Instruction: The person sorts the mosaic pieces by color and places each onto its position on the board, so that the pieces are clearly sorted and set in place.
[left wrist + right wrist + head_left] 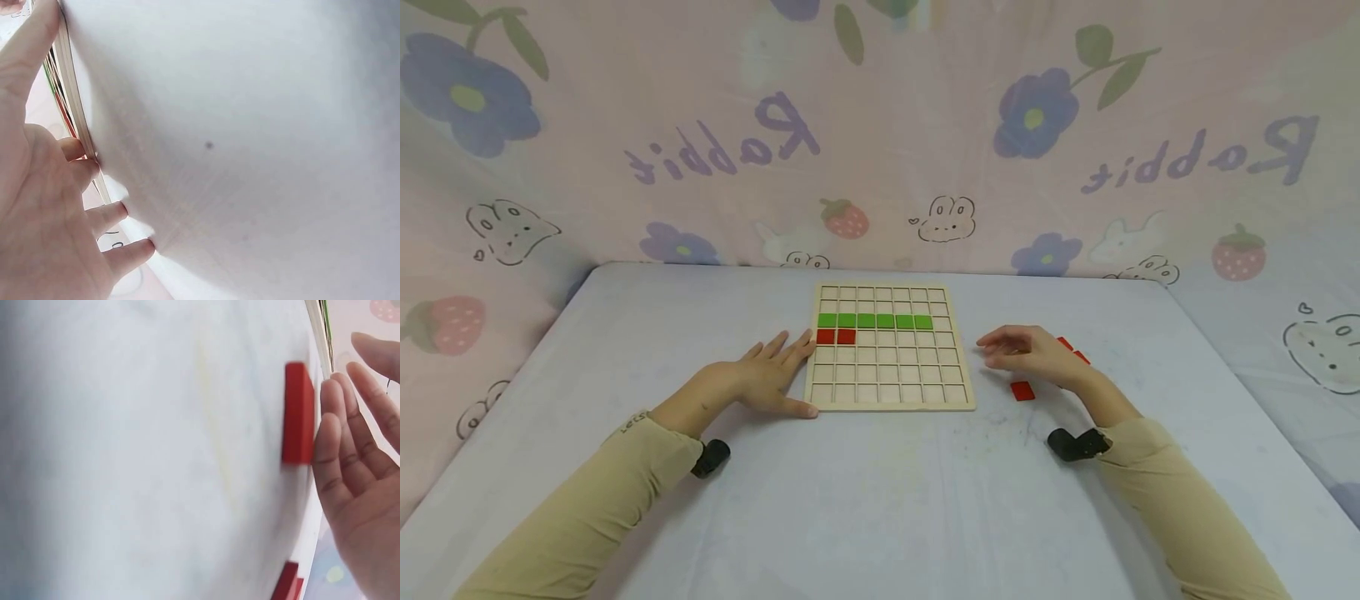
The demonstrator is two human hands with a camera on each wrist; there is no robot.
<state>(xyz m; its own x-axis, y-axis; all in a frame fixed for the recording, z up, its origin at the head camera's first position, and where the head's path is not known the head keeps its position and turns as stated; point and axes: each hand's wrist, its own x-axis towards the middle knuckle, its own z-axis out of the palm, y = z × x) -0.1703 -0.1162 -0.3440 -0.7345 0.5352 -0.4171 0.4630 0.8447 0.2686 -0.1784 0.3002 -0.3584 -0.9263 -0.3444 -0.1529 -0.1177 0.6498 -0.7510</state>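
A pale wooden grid board (887, 371) lies flat on the table. One of its rows carries several green square tiles (867, 321), and two red tiles (846, 337) fill the left end of the row below. My left hand (771, 375) rests with spread fingers against the board's left edge; the left wrist view shows the thumb and fingertips along that edge. To the right of the board my right hand (1030, 354) hovers with nothing in its loosely bent fingers. A loose red tile (1022, 391) lies just below it, and the hand partly hides more red tiles (1081, 357).
The table (880, 500) has a white cover. Behind it hangs a printed cloth (880, 150) with rabbits, flowers and strawberries. A black wrist device (711, 458) sits by the left sleeve, another black device (1077, 444) by the right.
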